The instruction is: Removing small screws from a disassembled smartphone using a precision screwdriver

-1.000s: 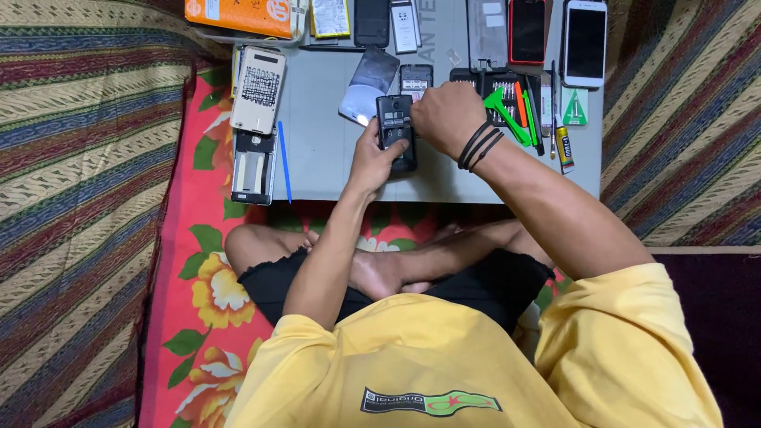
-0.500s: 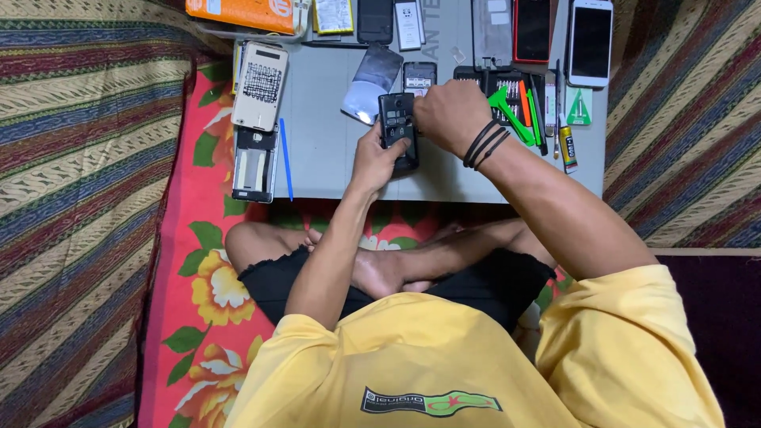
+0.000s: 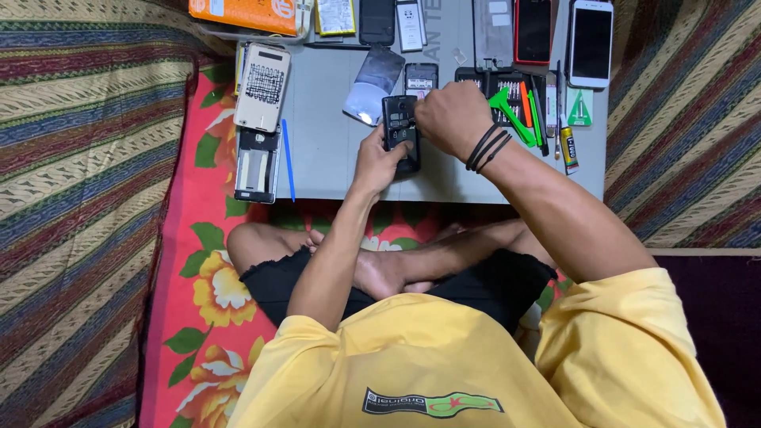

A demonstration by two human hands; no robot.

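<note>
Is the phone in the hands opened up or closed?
Opened up: the dark phone shows bare inner parts, back cover off, between left hand and right hand.

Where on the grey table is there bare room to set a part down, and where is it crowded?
Bare table lies between the blue stick and the left hand, and along the near edge under the right hand. The far edge is crowded with phones and parts; the tool set fills the right.
</note>
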